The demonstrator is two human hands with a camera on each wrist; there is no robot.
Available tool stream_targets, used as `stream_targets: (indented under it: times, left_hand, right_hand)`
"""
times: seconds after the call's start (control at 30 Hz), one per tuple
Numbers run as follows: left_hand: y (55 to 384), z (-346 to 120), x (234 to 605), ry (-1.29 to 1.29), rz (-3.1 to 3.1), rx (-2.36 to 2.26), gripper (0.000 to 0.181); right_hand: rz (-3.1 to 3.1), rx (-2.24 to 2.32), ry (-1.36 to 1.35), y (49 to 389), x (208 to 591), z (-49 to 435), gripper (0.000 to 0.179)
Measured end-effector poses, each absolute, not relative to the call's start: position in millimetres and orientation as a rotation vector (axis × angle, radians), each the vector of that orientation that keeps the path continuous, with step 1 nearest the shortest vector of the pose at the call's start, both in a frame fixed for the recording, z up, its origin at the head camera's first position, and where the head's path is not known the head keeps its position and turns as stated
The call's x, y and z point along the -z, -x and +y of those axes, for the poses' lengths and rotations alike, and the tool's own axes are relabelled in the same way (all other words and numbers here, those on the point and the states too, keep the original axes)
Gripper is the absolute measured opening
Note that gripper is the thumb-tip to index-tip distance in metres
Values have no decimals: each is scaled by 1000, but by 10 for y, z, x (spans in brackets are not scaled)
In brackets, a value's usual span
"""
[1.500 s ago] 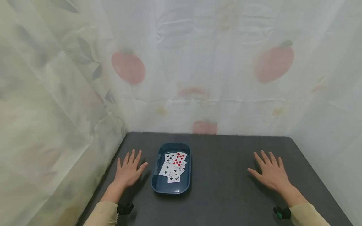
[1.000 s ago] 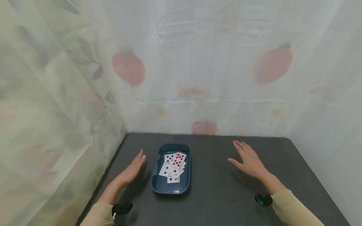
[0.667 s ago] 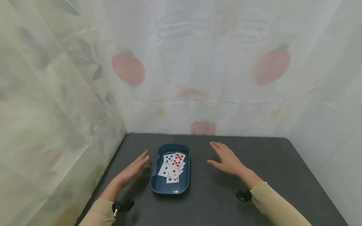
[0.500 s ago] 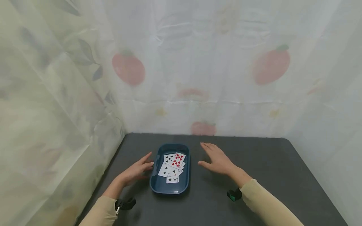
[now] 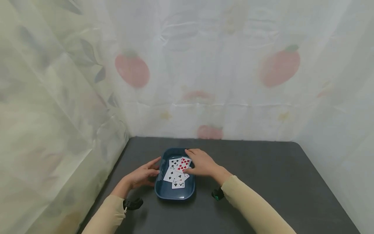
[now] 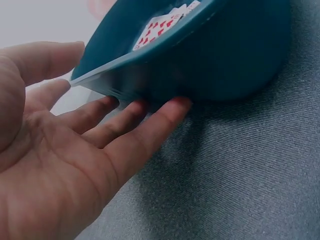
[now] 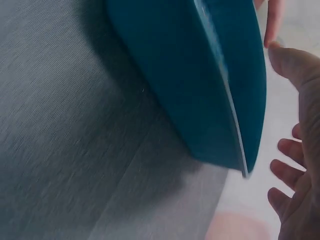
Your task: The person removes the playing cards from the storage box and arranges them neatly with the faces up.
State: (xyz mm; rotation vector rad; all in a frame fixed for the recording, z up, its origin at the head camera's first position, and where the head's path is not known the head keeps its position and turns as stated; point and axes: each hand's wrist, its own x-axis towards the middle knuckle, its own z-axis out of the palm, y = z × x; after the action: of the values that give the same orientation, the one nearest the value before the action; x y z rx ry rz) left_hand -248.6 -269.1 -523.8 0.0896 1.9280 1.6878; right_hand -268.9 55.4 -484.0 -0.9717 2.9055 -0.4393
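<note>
A dark blue tray (image 5: 175, 196) with rounded corners sits left of centre in the head view. Overlapping playing cards (image 5: 174, 175) lie face up in it, a red hearts card (image 5: 184, 163) on top. At the tray's left side is my left hand (image 5: 141, 175); in the left wrist view its extended fingers (image 6: 145, 130) meet the tray's outer wall (image 6: 225, 60), thumb near the rim. My right hand (image 5: 203, 163) hovers over the right rim, hiding part of it. Seen from the right wrist, its loosely bent fingers (image 7: 287, 172) stand apart from the tray (image 7: 170, 75).
A dark grey table (image 5: 257, 182) carries the tray. Behind it hangs a pale curtain (image 5: 233, 81) with red fruit prints, and another curtain (image 5: 58, 130) closes off the left side. Dark bands (image 5: 132, 204) circle both wrists below beige sleeves.
My right hand has swept left from the table's right side to above the tray's right rim. My left hand has turned and moved right to the tray's left wall.
</note>
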Motion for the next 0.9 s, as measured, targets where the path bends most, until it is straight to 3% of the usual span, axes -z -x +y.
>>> stream_targets:
  times: [0.3,0.6,0.9]
  left_hand:
    - [2468,-2686,5286,-94,1942,-1659,76]
    - [2462,-2687,5321,-92,1922,-1677,77]
    - [2454,-2714,5335,-95,1918,-1680,77]
  right_hand:
    - [2914,88,969,2806,4975,220,88]
    - [2942,-177,960,2809,5063,60,66]
    - [2889,-325,837,2756,5100,-59,66]
